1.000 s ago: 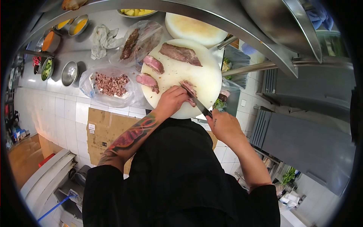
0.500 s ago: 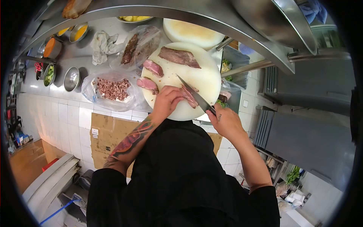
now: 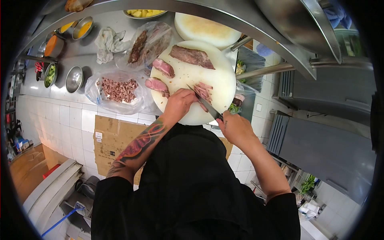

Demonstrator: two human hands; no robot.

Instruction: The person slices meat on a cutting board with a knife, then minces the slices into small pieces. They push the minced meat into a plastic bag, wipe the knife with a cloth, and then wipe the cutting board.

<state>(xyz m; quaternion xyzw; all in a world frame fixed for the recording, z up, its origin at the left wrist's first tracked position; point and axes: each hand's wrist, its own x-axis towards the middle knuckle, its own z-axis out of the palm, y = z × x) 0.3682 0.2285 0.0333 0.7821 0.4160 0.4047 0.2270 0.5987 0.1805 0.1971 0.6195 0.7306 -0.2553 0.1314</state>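
Observation:
My right hand (image 3: 235, 127) is wrapped round the handle of a knife (image 3: 209, 105), whose blade points up and left over the round white cutting board (image 3: 220, 68). Just left of the blade, my left hand (image 3: 180, 103) has its fingers bent together on a small piece of meat, partly hidden by them. Thin cut meat strips (image 3: 203, 91) lie on the blade's upper right side. Two pink-faced meat pieces (image 3: 163, 68) rest at the board's left, and a longer brown piece (image 3: 192, 57) lies across its top.
Left of the board are a plastic bag of diced meat (image 3: 119, 90), another bag with dark meat (image 3: 138, 47), a crumpled cloth (image 3: 108, 45) and an empty metal bowl (image 3: 75, 79). A second thick board (image 3: 206, 30) sits behind. A metal shelf edge (image 3: 224, 18) crosses overhead.
The knife has moved down and left of the strips, which now lie fanned on its other side. My left hand has shifted slightly right and up along the meat.

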